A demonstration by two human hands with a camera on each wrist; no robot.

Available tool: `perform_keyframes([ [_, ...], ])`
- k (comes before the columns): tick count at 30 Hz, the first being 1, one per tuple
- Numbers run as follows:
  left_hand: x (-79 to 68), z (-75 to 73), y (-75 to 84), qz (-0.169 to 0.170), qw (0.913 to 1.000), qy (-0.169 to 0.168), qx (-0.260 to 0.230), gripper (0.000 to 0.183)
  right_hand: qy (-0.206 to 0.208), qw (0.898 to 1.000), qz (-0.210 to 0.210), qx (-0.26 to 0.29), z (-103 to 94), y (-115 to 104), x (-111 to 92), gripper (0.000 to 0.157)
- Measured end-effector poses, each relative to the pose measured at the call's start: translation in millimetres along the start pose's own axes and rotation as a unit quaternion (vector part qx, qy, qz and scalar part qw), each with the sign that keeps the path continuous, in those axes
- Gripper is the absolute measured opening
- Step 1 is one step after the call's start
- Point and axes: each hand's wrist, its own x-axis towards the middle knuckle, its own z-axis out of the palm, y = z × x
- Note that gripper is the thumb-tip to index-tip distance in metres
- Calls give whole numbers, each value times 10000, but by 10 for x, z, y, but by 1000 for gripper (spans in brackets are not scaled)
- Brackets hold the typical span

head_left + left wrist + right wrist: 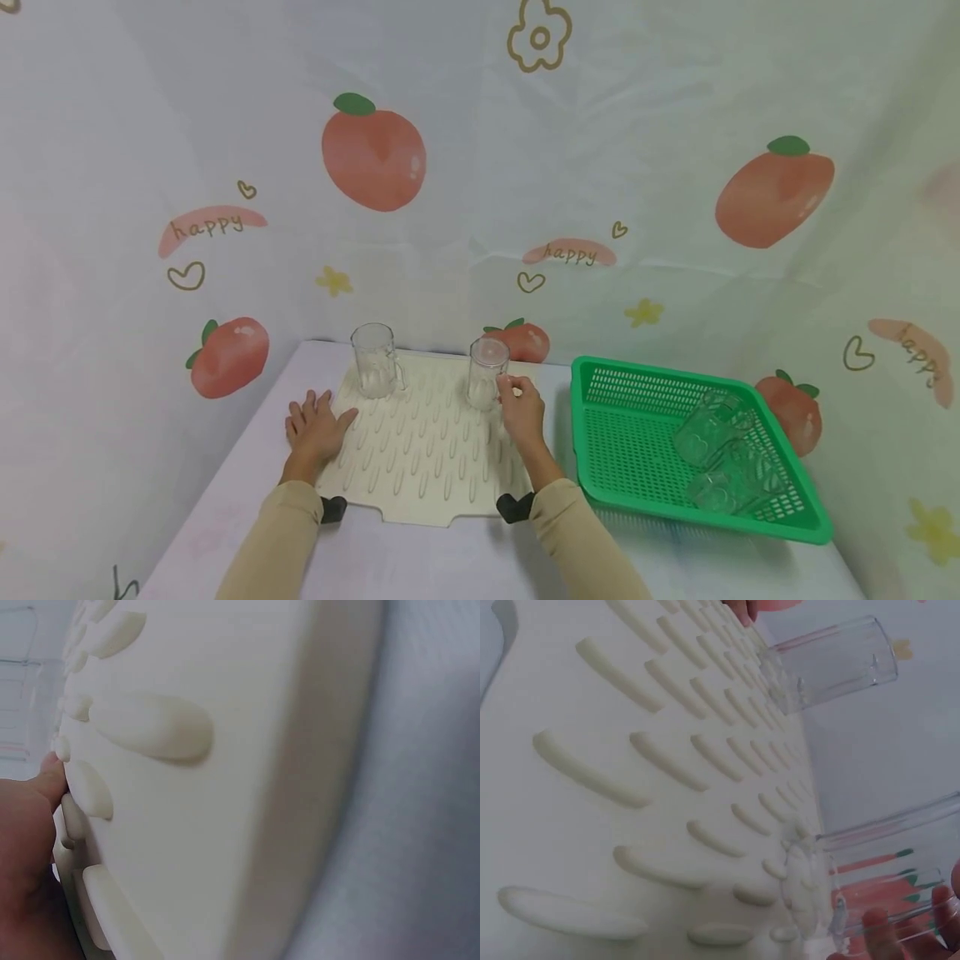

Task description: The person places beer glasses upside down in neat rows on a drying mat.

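My right hand [522, 414] grips the handle side of a clear glass mug [480, 379], which stands on the cream ridged board [408, 442] towards its back right. In the right wrist view, fingers [885, 934] curl beside that mug's wall. A second clear glass mug [375, 362] stands at the board's back left, its handle facing right. My left hand [317, 429] rests at the board's left edge, fingers spread and nothing held. The left wrist view shows part of this hand [26, 840] against the board's edge.
To the right of the board sits a green plastic basket [600, 492] with glass mugs [705, 429] lying in its right part. A printed cloth [465, 183] hangs behind and at both sides. The white table [420, 567] extends in front of the board.
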Motion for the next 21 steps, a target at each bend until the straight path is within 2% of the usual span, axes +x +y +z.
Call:
perform_keyframes([
  [4,-4,-10,14,-7,10000,-20,-16,81,-8,9998,-19,-200,-13,-57,-12,33],
  [10,-23,-4,18,18,10000,-40,-59,81,-388,9987,29,-329,-88,-147,-35,39],
  [16,-38,-6,28,31,10000,-15,-64,80,-616,9943,-462,-732,-179,-250,-25,52],
  [21,-42,-12,27,41,9999,-2,-96,81,-566,9857,-1107,-1141,-265,-367,-18,50],
])
